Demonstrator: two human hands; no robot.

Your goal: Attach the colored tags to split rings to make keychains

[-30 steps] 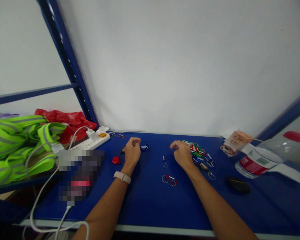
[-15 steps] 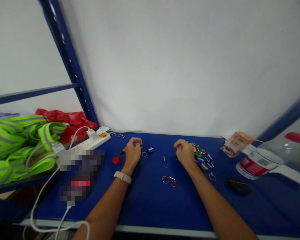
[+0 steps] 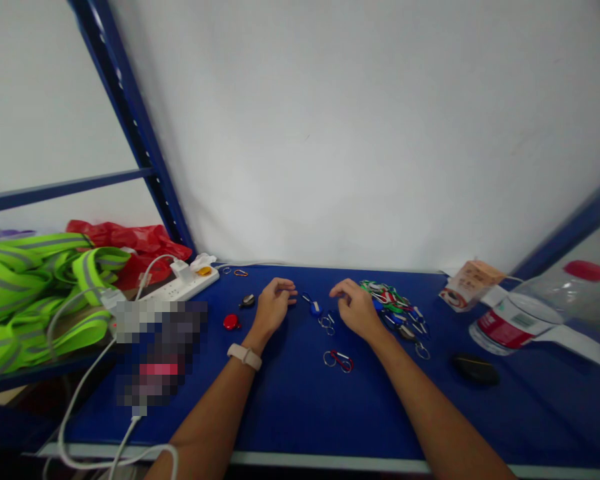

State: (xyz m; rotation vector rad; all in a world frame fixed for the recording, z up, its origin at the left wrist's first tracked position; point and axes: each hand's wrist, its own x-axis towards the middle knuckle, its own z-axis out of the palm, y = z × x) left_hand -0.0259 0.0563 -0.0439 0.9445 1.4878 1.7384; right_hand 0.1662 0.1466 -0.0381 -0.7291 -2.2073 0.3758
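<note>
My left hand [image 3: 274, 308], with a pale band at the wrist, is over the blue table with its fingers apart and nothing in them. Just right of it lies a blue reel with a clip [image 3: 315, 307]. My right hand [image 3: 355, 308] hovers with bent, parted fingers, holding nothing visible, beside a pile of coloured carabiners [image 3: 397, 305]. Between the hands are small key rings [image 3: 326, 325], and nearer me a red carabiner with a ring [image 3: 343, 362]. To the left sit a black reel [image 3: 248, 301] and a red reel [image 3: 231, 323].
A power strip [image 3: 175, 290] with white cables and a pixelated object [image 3: 160, 360] are at the left, by neon reflective straps [image 3: 25, 287]. At the right stand a small box [image 3: 470, 287], a plastic bottle [image 3: 515, 320] and a black mouse [image 3: 475, 369].
Both hands have moved nearer the middle. The blue reel has shifted right, next to the small rings, and the black reel is now uncovered. My left fingers look more spread.
</note>
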